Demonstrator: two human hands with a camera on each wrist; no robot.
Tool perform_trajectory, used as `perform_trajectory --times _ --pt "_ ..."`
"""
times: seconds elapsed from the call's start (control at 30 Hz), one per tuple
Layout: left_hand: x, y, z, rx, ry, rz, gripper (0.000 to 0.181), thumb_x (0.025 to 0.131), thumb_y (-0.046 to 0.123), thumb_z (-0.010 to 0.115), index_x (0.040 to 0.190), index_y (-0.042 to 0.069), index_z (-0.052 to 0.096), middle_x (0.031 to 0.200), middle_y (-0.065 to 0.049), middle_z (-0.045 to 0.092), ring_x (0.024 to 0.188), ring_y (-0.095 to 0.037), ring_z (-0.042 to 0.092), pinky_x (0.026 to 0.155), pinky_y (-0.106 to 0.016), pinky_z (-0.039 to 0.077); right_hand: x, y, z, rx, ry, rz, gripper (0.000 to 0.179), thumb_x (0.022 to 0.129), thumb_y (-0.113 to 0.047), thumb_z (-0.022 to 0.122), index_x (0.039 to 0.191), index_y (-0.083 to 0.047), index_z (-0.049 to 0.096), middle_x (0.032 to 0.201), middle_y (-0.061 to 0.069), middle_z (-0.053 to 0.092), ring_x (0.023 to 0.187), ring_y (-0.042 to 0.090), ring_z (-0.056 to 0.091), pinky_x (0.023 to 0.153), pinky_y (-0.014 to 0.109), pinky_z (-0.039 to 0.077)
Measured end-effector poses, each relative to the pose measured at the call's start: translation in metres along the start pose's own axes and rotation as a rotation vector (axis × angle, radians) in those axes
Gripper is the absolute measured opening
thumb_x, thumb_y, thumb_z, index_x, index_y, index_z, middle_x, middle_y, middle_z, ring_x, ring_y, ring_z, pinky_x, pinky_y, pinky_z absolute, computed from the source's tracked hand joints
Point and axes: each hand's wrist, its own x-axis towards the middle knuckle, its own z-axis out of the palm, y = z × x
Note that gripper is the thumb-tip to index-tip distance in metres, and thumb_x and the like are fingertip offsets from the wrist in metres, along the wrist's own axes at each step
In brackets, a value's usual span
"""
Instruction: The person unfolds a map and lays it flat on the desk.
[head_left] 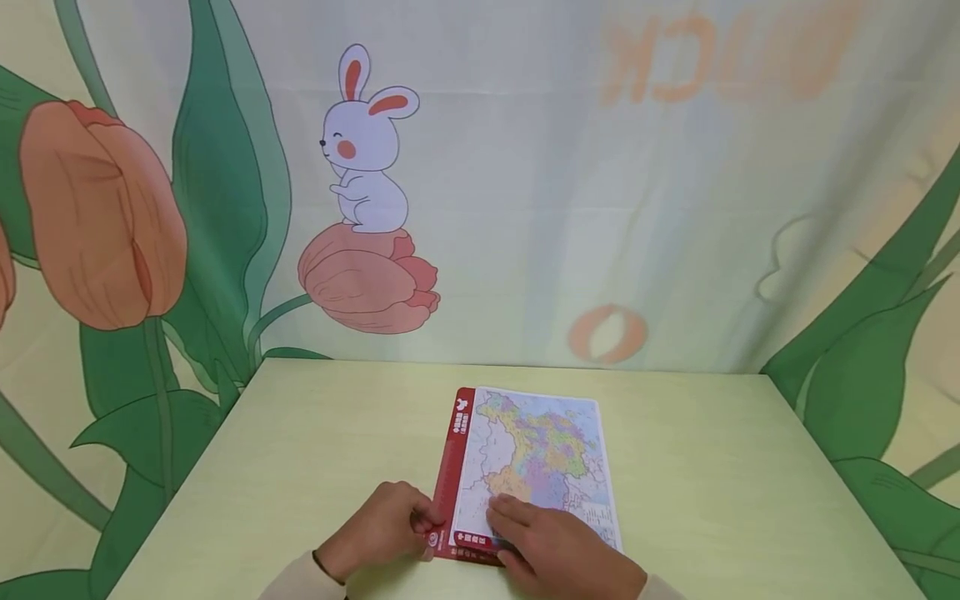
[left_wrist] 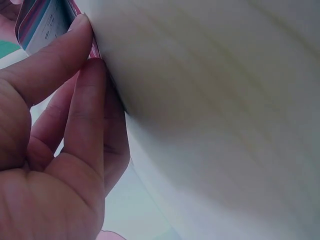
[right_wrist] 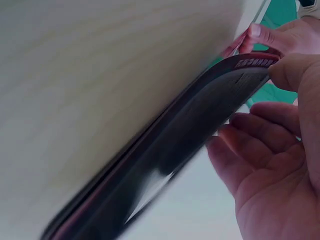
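A map sheet [head_left: 543, 446] with coloured regions lies on the table, over a red-bordered sheet [head_left: 447, 471] whose left strip shows. My left hand [head_left: 386, 527] pinches the lower left corner of the red-bordered sheet between thumb and finger. In the left wrist view, that hand's thumb [left_wrist: 57, 57] lies against the sheet's edge. My right hand [head_left: 562, 546] rests on the lower part of the map, fingers extended together across it. The right wrist view shows the right hand's fingers [right_wrist: 255, 135] fairly straight on the glossy map, which bends up near the thumb.
The pale yellow table [head_left: 322, 433] extends on both sides of the sheets. Behind it hangs a curtain [head_left: 510, 208] printed with a rabbit, tulips and green leaves.
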Motion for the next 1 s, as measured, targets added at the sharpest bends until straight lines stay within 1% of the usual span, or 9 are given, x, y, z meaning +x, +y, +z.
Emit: perform_trajectory --times 0.1,0.2,0.33,0.53,0.67,0.77,0.87,1.0 --pt "0.000 0.001 -0.001 0.001 0.000 -0.011 0.027 0.073 0.001 0.094 0.098 0.004 0.084 0.078 0.004 0.072 0.073 -0.009 0.057 0.064 -0.022 0.048 -0.009 0.007 0.000 -0.003 0.014 -0.004 0.046 0.109 -0.034 0.058 0.147 -0.009 0.061 0.151 0.007 0.063 0.137 0.019 0.063 0.100 0.036 0.059" --pt "0.000 0.001 -0.001 0.008 -0.004 -0.027 0.027 0.074 0.002 0.094 0.099 0.005 0.084 0.079 0.005 0.072 0.074 -0.010 0.057 0.065 -0.022 0.048 -0.017 0.012 -0.003 0.004 -0.001 0.031 0.048 0.110 -0.036 0.055 0.150 -0.010 0.058 0.155 0.008 0.060 0.140 0.021 0.061 0.103 0.039 0.058" --pt "0.001 0.001 -0.001 0.011 -0.012 -0.049 0.027 0.075 0.004 0.094 0.100 0.006 0.084 0.080 0.006 0.071 0.075 -0.010 0.056 0.066 -0.023 0.048 -0.027 0.019 -0.005 0.007 -0.009 0.070 0.050 0.111 -0.036 0.055 0.153 -0.010 0.057 0.158 0.007 0.057 0.143 0.023 0.058 0.106 0.042 0.056" --pt "0.001 0.001 0.000 0.015 -0.003 -0.022 0.026 0.073 0.002 0.095 0.097 0.005 0.084 0.076 0.004 0.070 0.072 -0.008 0.055 0.064 -0.022 0.046 -0.038 0.027 -0.008 -0.026 0.023 0.082 0.048 0.111 -0.036 0.056 0.151 -0.010 0.059 0.156 0.007 0.059 0.140 0.023 0.061 0.105 0.042 0.057" --pt "0.000 0.001 0.000 0.017 -0.002 -0.021 0.026 0.073 0.002 0.095 0.097 0.005 0.085 0.074 0.004 0.070 0.072 -0.007 0.054 0.063 -0.022 0.044 -0.044 0.035 -0.007 -0.072 0.083 0.056 0.047 0.109 -0.033 0.061 0.148 -0.008 0.061 0.150 0.007 0.064 0.134 0.022 0.065 0.100 0.040 0.059" --pt "0.001 0.002 -0.001 0.023 -0.007 -0.029 0.026 0.074 0.003 0.095 0.098 0.005 0.085 0.073 0.005 0.069 0.072 -0.007 0.053 0.063 -0.022 0.043 -0.047 0.043 -0.006 -0.088 0.169 0.022 0.044 0.105 -0.027 0.067 0.143 -0.005 0.065 0.145 0.009 0.068 0.128 0.021 0.069 0.095 0.037 0.061" --pt "0.001 0.003 -0.001 0.043 -0.006 -0.027 0.027 0.074 0.003 0.095 0.099 0.006 0.085 0.071 0.007 0.068 0.071 -0.008 0.053 0.063 -0.022 0.042 -0.046 0.049 -0.006 -0.038 0.235 0.007 0.038 0.105 -0.022 0.068 0.138 -0.003 0.068 0.140 0.011 0.071 0.123 0.023 0.072 0.092 0.036 0.062" --pt "0.002 0.004 -0.003 0.050 -0.009 -0.035 0.026 0.075 0.002 0.094 0.099 0.006 0.086 0.071 0.007 0.068 0.072 -0.009 0.053 0.062 -0.022 0.042 -0.046 0.056 -0.013 0.067 0.226 0.030 0.036 0.108 -0.020 0.061 0.138 -0.001 0.067 0.139 0.012 0.071 0.121 0.027 0.073 0.091 0.039 0.063"
